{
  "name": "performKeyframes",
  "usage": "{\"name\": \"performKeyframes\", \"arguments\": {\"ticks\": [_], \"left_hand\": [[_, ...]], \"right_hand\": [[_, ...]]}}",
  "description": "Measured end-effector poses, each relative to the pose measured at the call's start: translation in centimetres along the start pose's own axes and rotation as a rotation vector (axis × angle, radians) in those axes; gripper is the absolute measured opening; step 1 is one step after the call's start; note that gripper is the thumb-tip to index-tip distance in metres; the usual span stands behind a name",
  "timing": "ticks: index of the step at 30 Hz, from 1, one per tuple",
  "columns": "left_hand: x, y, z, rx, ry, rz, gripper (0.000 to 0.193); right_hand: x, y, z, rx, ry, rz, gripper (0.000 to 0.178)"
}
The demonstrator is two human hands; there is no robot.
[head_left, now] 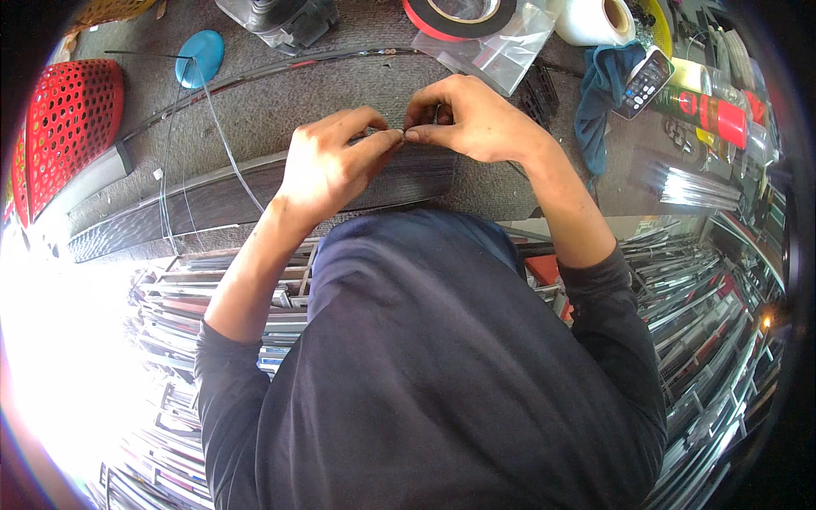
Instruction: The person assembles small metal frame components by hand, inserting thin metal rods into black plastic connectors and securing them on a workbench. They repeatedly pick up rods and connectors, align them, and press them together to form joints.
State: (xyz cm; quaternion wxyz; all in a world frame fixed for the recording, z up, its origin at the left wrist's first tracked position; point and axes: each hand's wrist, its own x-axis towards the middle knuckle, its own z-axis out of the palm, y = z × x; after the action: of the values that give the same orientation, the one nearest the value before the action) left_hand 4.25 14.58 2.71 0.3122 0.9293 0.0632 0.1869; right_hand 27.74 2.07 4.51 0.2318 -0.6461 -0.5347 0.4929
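Observation:
My left hand (333, 160) and my right hand (478, 117) meet fingertip to fingertip over the worktable. Both are closed in a pinch, and whatever sits between the fingertips is too small to make out. Beneath them lies a long, dark, finely pleated stack (422, 180), running left across the table with its middle partly covered by my left hand and forearm. Thin pale cords (223, 140) stretch from a round blue disc (201, 58) toward the pleated stack. Beyond my hands, a narrow dark strip (246, 76) curves along the grey carpeted tabletop (357, 87).
At the left stands a red perforated basket (75, 127). Tape rolls (463, 19), a clear plastic bag (497, 55) and a white roll (592, 19) lie at the back. To the right are a blue cloth (599, 98), a phone (644, 83) and a red-capped can (710, 117). Metal profiles (693, 297) fill racks below.

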Motion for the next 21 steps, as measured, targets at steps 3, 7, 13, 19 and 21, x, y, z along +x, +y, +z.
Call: {"name": "performKeyframes", "arguments": {"ticks": [3, 7, 13, 19, 21], "left_hand": [[0.2, -0.2, 0.1, 0.007, -0.035, -0.019, 0.023], [0.9, -0.8, 0.2, 0.123, -0.062, 0.007, 0.026], [2.0, -1.8, 0.5, -0.03, -0.201, -0.191, 0.021], [2.6, -2.5, 0.6, -0.052, -0.227, -0.196, 0.02], [2.6, -2.5, 0.5, -0.065, -0.233, -0.213, 0.02]], "right_hand": [[0.1, 0.2, 0.6, 0.007, 0.054, 0.003, 0.023], [-0.1, 0.1, 1.5, -0.217, 0.218, -0.145, 0.022], [-0.6, -0.2, 2.4, -0.327, 0.246, -0.113, 0.023], [0.5, 0.4, 1.6, -0.282, 0.176, -0.101, 0.021], [0.8, 0.2, 1.7, -0.326, 0.135, -0.098, 0.022]]}}
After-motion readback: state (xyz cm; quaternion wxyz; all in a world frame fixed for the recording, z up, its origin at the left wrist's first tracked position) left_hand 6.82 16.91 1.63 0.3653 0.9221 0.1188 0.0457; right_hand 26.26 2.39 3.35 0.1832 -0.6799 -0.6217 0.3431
